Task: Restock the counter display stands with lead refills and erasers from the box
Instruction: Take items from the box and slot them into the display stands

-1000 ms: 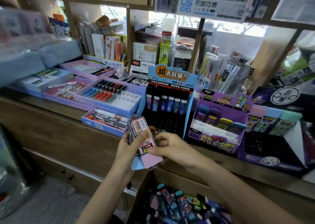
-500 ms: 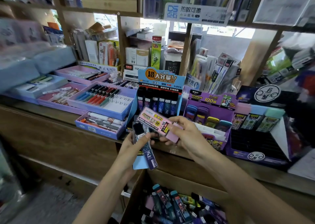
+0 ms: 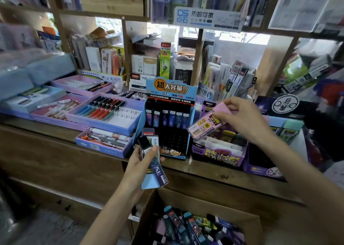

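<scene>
My right hand (image 3: 243, 118) pinches a pink eraser (image 3: 208, 122) by its far end and holds it tilted above the purple display stand (image 3: 217, 151). My left hand (image 3: 138, 163) grips a small bunch of lead refill cases (image 3: 152, 157), dark with a black cap, in front of the blue lead refill stand (image 3: 168, 118). That stand has one row of refills at the top and empty black slots below. A cardboard box (image 3: 197, 203) below the counter holds several more refills and erasers.
Further right stands a dark eraser display (image 3: 283, 133) with pastel erasers. Left of the blue stand lie tiered pen trays (image 3: 106, 118) in purple and blue. The wooden counter edge (image 3: 223, 175) runs across the front; shelves of stationery rise behind.
My right hand has carried the pink eraser up and to the right, away from my left hand, to above the purple stand. My left hand keeps the refill cases near the blue stand.
</scene>
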Demonstrator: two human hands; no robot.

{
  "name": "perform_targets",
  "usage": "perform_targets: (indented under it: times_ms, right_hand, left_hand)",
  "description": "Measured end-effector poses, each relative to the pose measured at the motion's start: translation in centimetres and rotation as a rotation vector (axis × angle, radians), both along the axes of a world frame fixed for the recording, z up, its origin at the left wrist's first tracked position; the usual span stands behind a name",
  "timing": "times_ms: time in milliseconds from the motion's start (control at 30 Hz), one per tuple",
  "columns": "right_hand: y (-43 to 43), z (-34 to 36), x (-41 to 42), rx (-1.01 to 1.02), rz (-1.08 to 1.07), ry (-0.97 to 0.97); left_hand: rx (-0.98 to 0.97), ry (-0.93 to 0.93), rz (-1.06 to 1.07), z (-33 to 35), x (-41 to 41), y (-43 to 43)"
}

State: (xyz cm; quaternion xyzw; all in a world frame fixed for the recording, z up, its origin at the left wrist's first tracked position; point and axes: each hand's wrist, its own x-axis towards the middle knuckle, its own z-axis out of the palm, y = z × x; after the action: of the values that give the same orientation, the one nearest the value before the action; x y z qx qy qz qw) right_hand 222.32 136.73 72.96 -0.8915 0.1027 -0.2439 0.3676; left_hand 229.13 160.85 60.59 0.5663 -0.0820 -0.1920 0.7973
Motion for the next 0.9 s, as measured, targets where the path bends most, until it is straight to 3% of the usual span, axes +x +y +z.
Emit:
perform_targets:
  times_ms: [100, 367, 567, 900]
  right_hand:
    - [-3.0, 1.4, -2.6, -0.135, 0.012, 0.060]
    - [-11.7, 3.3, -8.6, -0.233, -0.044, 0.069]
    - [-14.2, 0.0, -7.4, -0.381, -0.135, 0.134]
    - [-13.6, -2.3, -3.8, -0.664, -0.052, 0.270]
  left_hand:
    - [0.016, -0.012, -0.032, -0.1, -0.2, -1.3]
    - [0.045, -0.061, -0.107, 0.2, -1.7, -5.6]
    - [0.054, -0.077, -0.138, 0.6, -2.7, -7.9]
    - [0.071, -0.111, -0.137, 0.9, -3.5, -8.5]
